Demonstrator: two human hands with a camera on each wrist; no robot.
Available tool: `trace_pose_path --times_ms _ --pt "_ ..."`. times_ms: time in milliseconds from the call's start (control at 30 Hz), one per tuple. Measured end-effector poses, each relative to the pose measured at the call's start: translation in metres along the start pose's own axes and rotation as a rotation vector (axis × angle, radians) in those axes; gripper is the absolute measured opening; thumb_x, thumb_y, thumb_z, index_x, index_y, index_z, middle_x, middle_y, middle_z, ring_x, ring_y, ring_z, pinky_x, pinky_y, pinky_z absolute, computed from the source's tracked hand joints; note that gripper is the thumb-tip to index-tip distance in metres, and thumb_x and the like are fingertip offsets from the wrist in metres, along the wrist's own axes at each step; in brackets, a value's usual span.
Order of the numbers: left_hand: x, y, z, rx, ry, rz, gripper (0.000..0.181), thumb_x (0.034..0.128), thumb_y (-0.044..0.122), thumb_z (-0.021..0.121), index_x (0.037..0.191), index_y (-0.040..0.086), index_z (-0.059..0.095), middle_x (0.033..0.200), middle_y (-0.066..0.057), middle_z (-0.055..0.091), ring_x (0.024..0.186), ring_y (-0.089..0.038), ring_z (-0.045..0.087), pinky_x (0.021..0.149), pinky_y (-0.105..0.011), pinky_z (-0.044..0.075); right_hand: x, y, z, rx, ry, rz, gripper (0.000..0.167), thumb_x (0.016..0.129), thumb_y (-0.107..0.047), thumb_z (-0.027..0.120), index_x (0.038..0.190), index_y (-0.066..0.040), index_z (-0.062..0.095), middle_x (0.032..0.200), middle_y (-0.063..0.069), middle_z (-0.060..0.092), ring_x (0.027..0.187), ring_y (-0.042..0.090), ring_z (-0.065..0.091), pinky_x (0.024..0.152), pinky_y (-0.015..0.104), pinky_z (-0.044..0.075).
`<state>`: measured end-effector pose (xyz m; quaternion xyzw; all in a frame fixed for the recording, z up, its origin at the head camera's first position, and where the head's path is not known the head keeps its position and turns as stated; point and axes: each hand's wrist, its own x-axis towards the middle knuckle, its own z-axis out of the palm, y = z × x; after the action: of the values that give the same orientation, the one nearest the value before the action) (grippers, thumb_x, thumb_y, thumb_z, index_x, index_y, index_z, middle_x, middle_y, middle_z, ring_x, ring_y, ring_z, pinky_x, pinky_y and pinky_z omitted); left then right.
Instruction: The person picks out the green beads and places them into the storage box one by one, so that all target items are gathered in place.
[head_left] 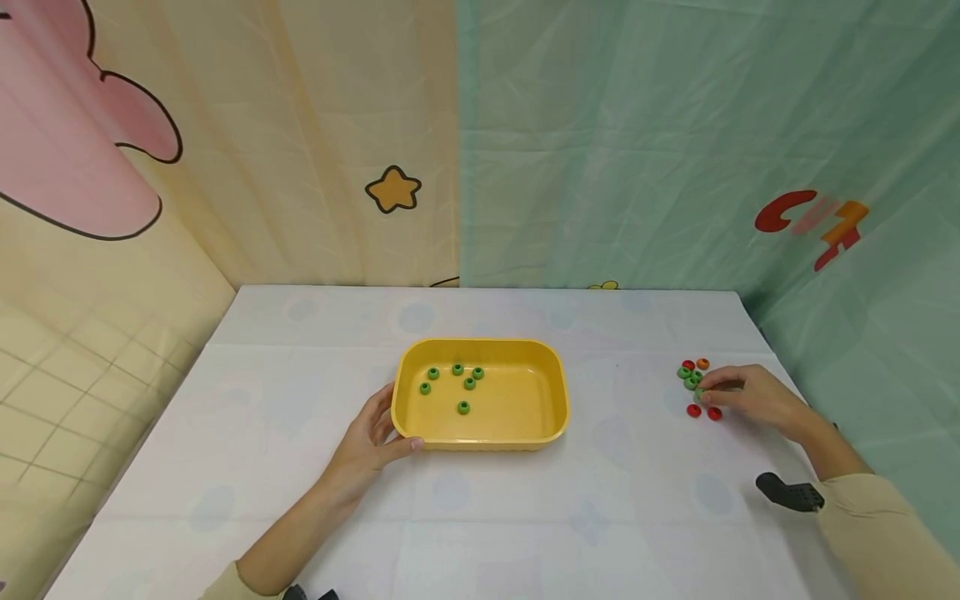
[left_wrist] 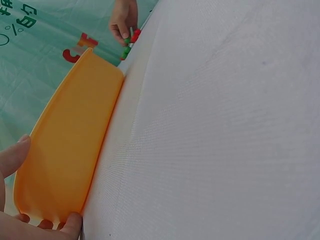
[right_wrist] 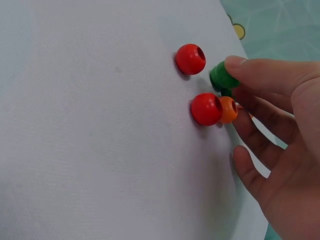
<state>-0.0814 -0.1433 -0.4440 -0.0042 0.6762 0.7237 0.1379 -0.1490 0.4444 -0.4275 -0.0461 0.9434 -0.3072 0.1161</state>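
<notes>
My left hand [head_left: 365, 446] grips the left end of a yellow tray [head_left: 525, 444], thumb on its near rim; in the left wrist view the fingers curl round the end of the tray [left_wrist: 65, 135]. Several green beads, one of them a bead [head_left: 464, 407] near the middle, lie inside the tray. At the right, my right hand [head_left: 757, 400] pinches a green bead [right_wrist: 228, 77] between thumb and forefinger, above the cloth. Close around it lie red beads [right_wrist: 206, 109], an orange bead [right_wrist: 228, 110] and more green beads [head_left: 684, 372].
A white patterned cloth [head_left: 300, 375] covers the table. Behind it hang a beige curtain and a green curtain [head_left: 600, 167], which also runs down the right side. A black strap piece [head_left: 790, 492] sticks out by the right sleeve.
</notes>
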Motion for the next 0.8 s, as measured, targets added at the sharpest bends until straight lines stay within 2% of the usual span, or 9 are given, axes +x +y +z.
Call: trace_pose_path --times_ms 267,500,633,733,800 --pt "0.000 -0.001 0.000 0.001 -0.004 0.011 0.095 0.0883 0.000 0.081 0.163 0.013 0.024 0.166 -0.006 0.028 0.152 -0.028 0.028 0.112 -0.026 0.042 0.003 -0.012 -0.005 0.050 -0.014 -0.032 0.031 0.098 -0.024 0.074 0.117 0.000 0.073 0.118 0.016 0.067 0.112 0.036 0.057 0.078 0.021 0.055" --pt "0.000 -0.001 -0.001 -0.005 -0.014 0.010 0.096 0.0881 0.000 0.081 0.163 0.013 0.023 0.165 -0.007 0.029 0.152 -0.028 0.028 0.112 -0.026 0.042 0.010 -0.025 -0.007 0.064 -0.027 -0.044 0.035 0.099 -0.028 0.073 0.120 -0.001 0.072 0.126 0.018 0.065 0.107 0.027 0.058 0.082 0.028 0.054" --pt "0.000 -0.001 -0.001 -0.009 -0.013 0.002 0.097 0.0873 0.002 0.082 0.163 0.013 0.023 0.165 -0.008 0.029 0.152 -0.028 0.027 0.111 -0.025 0.042 0.014 -0.033 -0.007 0.105 -0.045 -0.049 0.037 0.099 -0.028 0.073 0.123 0.000 0.071 0.120 0.015 0.067 0.091 0.025 0.063 0.079 0.031 0.054" --pt "0.000 -0.001 -0.001 -0.011 -0.013 0.000 0.097 0.0872 0.002 0.083 0.163 0.013 0.023 0.166 -0.007 0.028 0.152 -0.028 0.027 0.111 -0.025 0.042 0.017 -0.040 -0.007 0.127 -0.056 -0.067 0.034 0.098 -0.026 0.074 0.120 0.000 0.071 0.114 0.013 0.068 0.088 0.026 0.063 0.075 0.032 0.057" --pt "0.000 -0.001 -0.001 -0.011 -0.012 0.002 0.097 0.0874 0.001 0.082 0.163 0.013 0.023 0.166 -0.008 0.028 0.152 -0.028 0.027 0.112 -0.026 0.041 0.021 -0.046 -0.007 0.122 -0.058 -0.087 0.032 0.098 -0.026 0.074 0.119 -0.002 0.072 0.113 0.011 0.069 0.092 0.025 0.061 0.075 0.031 0.057"
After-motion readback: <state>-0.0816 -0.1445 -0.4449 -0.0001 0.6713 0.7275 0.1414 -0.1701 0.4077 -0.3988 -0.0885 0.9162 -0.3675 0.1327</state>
